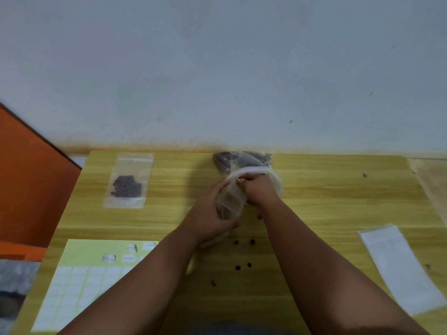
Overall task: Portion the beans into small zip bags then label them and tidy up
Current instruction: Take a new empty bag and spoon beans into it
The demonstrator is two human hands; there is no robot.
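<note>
Surface: we're working at a yellow table (pixel 326 213) against a grey wall.
Bean sack (pixel 227 160): sitting at the wall edge, rim rolled down.
Left hand (pixel 210 221): gripping a small zip bag (pixel 229 201) just before the sack.
Right hand (pixel 260 192): curling at the sack's rim; holding anything, we cannot tell.
Loose beans (pixel 252 242): lying nearer us than the sack.
Filled bag (pixel 128 184): lying well left of the sack.
</note>
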